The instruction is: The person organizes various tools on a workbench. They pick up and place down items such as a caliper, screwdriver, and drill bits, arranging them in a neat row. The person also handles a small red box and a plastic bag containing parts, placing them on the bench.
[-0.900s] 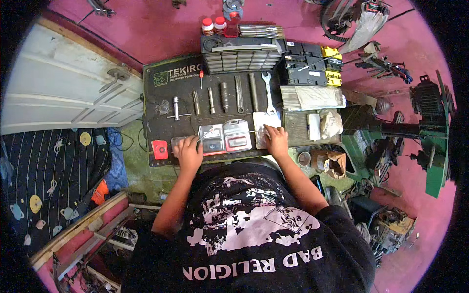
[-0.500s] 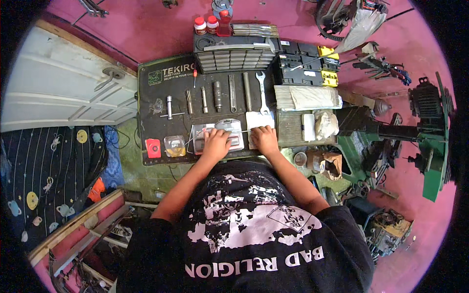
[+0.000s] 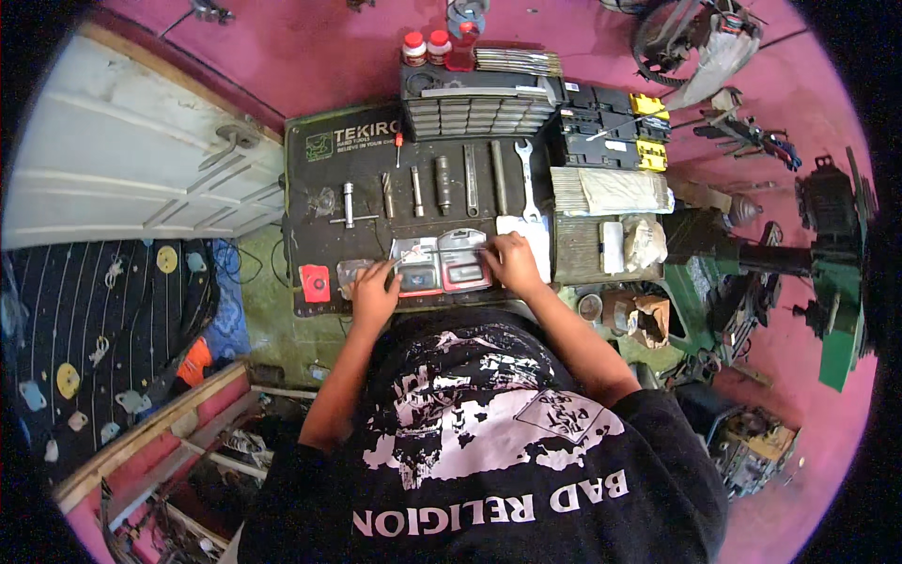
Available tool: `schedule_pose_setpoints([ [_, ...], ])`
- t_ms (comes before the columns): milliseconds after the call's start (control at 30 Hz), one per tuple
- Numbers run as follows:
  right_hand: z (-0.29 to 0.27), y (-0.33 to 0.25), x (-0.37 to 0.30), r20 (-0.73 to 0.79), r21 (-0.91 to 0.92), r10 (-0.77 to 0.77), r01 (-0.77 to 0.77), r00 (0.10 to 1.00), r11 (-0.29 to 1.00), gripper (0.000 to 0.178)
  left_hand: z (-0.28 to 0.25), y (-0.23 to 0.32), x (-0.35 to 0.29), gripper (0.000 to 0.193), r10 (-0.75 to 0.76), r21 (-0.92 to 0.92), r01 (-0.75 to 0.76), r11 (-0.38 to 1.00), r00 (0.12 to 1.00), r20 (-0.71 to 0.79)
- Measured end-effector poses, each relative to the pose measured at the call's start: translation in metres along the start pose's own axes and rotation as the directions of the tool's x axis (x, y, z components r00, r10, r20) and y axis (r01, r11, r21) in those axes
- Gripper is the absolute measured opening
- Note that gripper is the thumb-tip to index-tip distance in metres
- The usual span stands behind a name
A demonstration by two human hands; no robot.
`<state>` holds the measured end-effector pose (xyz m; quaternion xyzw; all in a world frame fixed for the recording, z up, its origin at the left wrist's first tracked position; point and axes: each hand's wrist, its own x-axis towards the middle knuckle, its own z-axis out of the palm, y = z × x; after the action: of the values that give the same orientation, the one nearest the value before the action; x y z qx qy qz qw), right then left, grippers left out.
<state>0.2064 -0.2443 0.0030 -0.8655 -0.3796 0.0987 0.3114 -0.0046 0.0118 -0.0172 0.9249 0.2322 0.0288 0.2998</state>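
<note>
A clear plastic package with red-edged, pale-windowed compartments [image 3: 467,274] lies near the front edge of the workbench. A thin, pale rod [image 3: 458,250] crosses its upper part, its exact kind too small to tell. My right hand [image 3: 514,265] is at the package's right side, fingers pinched at the rod's right end. Against the package's left side rests my left hand [image 3: 375,293], fingers stretched out and apart. Partly hidden behind that hand is a small clear pack [image 3: 349,271]. A red square packet [image 3: 315,283] lies farther left.
On the dark mat [image 3: 305,202] lie a T-handle wrench [image 3: 349,205], a drill bit [image 3: 388,195], an open-end wrench [image 3: 526,179] and several other tools. A drawer cabinet [image 3: 484,117] stands behind. Black-and-yellow cases [image 3: 601,122] are at back right, a green machine [image 3: 838,329] farther right.
My left hand has moved left, off the package's middle onto its left side, uncovering the compartments. My right hand stays near the right end. The whole view has shifted slightly.
</note>
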Motion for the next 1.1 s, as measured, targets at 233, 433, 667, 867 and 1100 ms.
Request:
schedule_pose_setpoints([
  [233, 0.005, -0.078, 0.02, -0.049, 0.181, -0.234, 0.239, 0.971, 0.954, 0.016, -0.031, 0.053, 0.024, 0.036, 0.341, -0.071, -0.336, 0.939, 0.938, 0.067],
  [433, 0.001, -0.088, 0.017, -0.075, 0.236, 0.049, -0.03, 0.996, 0.971, 0.013, -0.053, 0.042, 0.034, 0.018, 0.373, -0.113, -0.368, 0.923, 0.927, 0.031],
  [667, 0.013, -0.097, 0.008, -0.06, 0.334, 0.159, -0.13, 0.986, 0.934, 0.014, -0.075, 0.015, 0.032, 0.017, 0.256, -0.188, -0.239, 0.953, 0.964, 0.069],
  [867, 0.022, -0.108, 0.017, -0.03, 0.282, -0.097, 0.101, 0.995, 0.954, 0.021, -0.089, -0.014, 0.034, 0.023, 0.023, -0.368, 0.045, 0.929, 0.984, 0.178],
  [1100, 0.037, -0.133, 0.024, 0.072, 0.485, 0.1, -0.123, 0.992, 0.866, 0.014, -0.129, -0.025, 0.032, 0.03, -0.004, -0.431, 0.147, 0.89, 0.949, 0.314],
])
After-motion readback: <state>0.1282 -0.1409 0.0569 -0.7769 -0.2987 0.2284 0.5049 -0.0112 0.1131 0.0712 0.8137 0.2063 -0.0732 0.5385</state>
